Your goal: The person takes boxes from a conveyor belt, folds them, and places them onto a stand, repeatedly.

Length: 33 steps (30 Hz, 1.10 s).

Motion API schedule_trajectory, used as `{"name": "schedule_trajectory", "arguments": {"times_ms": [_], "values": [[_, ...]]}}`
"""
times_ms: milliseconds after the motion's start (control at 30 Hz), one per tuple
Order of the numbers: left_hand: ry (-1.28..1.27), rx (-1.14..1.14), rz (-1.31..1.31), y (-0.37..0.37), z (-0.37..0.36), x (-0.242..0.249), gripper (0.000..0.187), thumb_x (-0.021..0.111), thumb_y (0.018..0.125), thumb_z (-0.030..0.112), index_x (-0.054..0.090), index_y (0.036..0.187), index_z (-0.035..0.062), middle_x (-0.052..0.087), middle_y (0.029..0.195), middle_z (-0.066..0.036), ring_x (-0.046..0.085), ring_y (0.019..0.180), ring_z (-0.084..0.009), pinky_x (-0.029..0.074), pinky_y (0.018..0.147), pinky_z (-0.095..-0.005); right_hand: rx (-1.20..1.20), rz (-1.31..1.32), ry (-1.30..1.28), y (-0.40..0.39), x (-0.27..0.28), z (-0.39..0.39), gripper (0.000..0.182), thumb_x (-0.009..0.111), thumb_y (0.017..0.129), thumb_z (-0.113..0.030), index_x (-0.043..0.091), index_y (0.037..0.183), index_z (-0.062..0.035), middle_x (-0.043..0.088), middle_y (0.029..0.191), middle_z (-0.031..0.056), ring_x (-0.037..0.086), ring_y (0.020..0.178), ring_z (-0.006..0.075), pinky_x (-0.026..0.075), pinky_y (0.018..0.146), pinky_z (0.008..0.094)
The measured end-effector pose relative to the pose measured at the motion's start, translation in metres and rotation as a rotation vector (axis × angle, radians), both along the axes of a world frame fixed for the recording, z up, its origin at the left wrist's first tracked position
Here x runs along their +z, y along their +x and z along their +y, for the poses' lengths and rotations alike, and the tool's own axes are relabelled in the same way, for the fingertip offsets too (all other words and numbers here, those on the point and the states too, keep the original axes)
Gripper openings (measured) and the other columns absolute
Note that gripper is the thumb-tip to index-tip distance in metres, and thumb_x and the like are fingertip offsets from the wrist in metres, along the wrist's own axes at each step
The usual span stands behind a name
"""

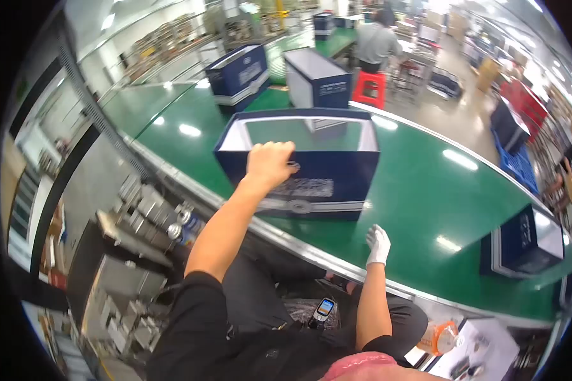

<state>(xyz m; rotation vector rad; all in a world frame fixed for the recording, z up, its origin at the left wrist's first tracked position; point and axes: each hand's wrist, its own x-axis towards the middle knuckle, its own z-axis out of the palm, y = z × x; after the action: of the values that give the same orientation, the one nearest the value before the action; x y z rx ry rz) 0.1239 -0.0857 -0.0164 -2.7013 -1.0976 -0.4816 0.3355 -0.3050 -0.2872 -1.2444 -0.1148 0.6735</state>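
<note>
White print and a band are seen on the front of the open navy box [311, 184], but the writing cannot be read; its white interior appears empty. The box stands at the near edge of the green conveyor belt [426, 190]. Its near rim is gripped by the closed left hand [270, 162]. The white-gloved right hand [378, 244] rests loosely curled on the belt edge.

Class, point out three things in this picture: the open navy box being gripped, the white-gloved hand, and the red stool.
open navy box [311, 184], head view, front wall.
white-gloved hand [378, 244], head view, back of glove.
red stool [369, 89], head view, side.
</note>
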Motion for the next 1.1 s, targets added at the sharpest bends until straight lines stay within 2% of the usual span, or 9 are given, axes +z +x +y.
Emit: {"name": "schedule_trajectory", "arguments": {"times_ms": [67, 133, 300, 367, 467, 567, 800, 933, 1100], "values": [[0.055, 0.004, -0.042, -0.015, -0.008, -0.009, 0.032, 0.075, 0.07, 0.027, 0.057, 0.087, 0.0077, 0.063, 0.077, -0.007, 0.062, 0.077, -0.0311, 0.046, 0.071, -0.0403, 0.059, 0.007, -0.062, -0.007, -0.018, -0.005, 0.034, 0.05, 0.09, -0.014, 0.061, 0.12, -0.0011, 0.066, 0.101, 0.0139, 0.061, 0.08, 0.0193, 0.05, 0.075, 0.0299], [0.13, -0.061, -0.108, -0.031, -0.012, -0.008, 0.03, 0.075, 0.07, 0.027, 0.057, 0.086, 0.0099, 0.065, 0.079, -0.005, 0.062, 0.076, -0.0273, 0.043, 0.075, -0.0385, 0.073, -0.075, -0.11, 0.0, -0.021, -0.006, 0.034, 0.05, 0.089, -0.013, 0.061, 0.119, -0.0008, 0.065, 0.101, 0.0143, 0.061, 0.079, 0.0191, 0.05, 0.074, 0.0284], [0.137, -0.014, -0.33, -0.124, -0.053, 0.052, 0.027, 0.078, 0.063, 0.016, 0.057, 0.078, 0.0086, 0.062, 0.076, -0.005, 0.059, 0.071, -0.026, 0.042, 0.073, -0.0373, 0.025, -0.031, -0.142, 0.009, -0.027, -0.003, 0.033, 0.048, 0.088, -0.011, 0.062, 0.117, -0.0021, 0.065, 0.094, 0.0111, 0.06, 0.074, 0.0162, 0.049, 0.07, 0.0262], [0.383, 0.038, -0.394, -0.166, -0.075, 0.08, 0.034, 0.08, 0.057, 0.009, 0.059, 0.083, 0.0046, 0.061, 0.077, -0.007, 0.055, 0.069, -0.026, 0.043, 0.074, -0.0354, 0.041, -0.052, -0.163, 0.013, -0.029, -0.001, 0.032, 0.048, 0.089, -0.012, 0.062, 0.116, -0.0033, 0.064, 0.091, 0.0094, 0.058, 0.071, 0.0148, 0.049, 0.067, 0.0252], [0.509, 0.306, -0.406, -0.232, -0.115, 0.115, 0.033, 0.081, 0.062, 0.008, 0.06, 0.087, 0.0046, 0.061, 0.086, -0.008, 0.055, 0.08, -0.0267, 0.043, 0.079, -0.0357, 0.076, -0.155, -0.258, 0.012, -0.029, 0.001, 0.03, 0.048, 0.089, -0.011, 0.064, 0.113, -0.0027, 0.065, 0.088, 0.0067, 0.057, 0.07, 0.0124, 0.048, 0.065, 0.0239], [0.743, 0.478, -0.28, -0.299, -0.148, 0.141, 0.033, 0.081, 0.064, 0.01, 0.06, 0.09, 0.0057, 0.062, 0.088, -0.007, 0.055, 0.083, -0.0266, 0.042, 0.083, -0.0356, 0.133, -0.215, -0.291, 0.016, -0.037, -0.002, 0.03, 0.049, 0.09, -0.012, 0.064, 0.114, -0.0031, 0.066, 0.091, 0.0059, 0.057, 0.071, 0.0129, 0.047, 0.066, 0.0242], [0.921, 0.814, 0.093, -0.454, -0.204, 0.153, 0.027, 0.076, 0.071, 0.018, 0.06, 0.091, 0.0079, 0.062, 0.086, -0.006, 0.055, 0.083, -0.025, 0.038, 0.09, -0.0357, 0.153, -0.306, -0.38, 0.021, -0.032, -0.005, 0.032, 0.049, 0.091, -0.015, 0.063, 0.118, -0.0037, 0.066, 0.096, 0.0062, 0.056, 0.078, 0.0139, 0.045, 0.074, 0.0242], [0.903, 0.978, 0.237, -0.534, -0.241, 0.142, 0.026, 0.074, 0.074, 0.022, 0.06, 0.091, 0.0078, 0.061, 0.084, -0.006, 0.056, 0.081, -0.0257, 0.037, 0.091, -0.0364, 0.15, -0.293, -0.385, 0.025, -0.034, -0.008, 0.032, 0.049, 0.092, -0.016, 0.063, 0.119, -0.0041, 0.065, 0.098, 0.006, 0.057, 0.081, 0.0139, 0.045, 0.076, 0.0244], [0.722, 1.079, 0.275, -0.567, -0.264, 0.149, 0.027, 0.073, 0.074, 0.024, 0.06, 0.091, 0.0086, 0.061, 0.082, -0.006, 0.056, 0.08, -0.0266, 0.038, 0.09, -0.0385, 0.154, -0.3, -0.383, 0.034, -0.044, -0.012, 0.032, 0.049, 0.092, -0.016, 0.063, 0.119, -0.0045, 0.065, 0.1, 0.006, 0.057, 0.084, 0.0144, 0.045, 0.079, 0.0245]]}}
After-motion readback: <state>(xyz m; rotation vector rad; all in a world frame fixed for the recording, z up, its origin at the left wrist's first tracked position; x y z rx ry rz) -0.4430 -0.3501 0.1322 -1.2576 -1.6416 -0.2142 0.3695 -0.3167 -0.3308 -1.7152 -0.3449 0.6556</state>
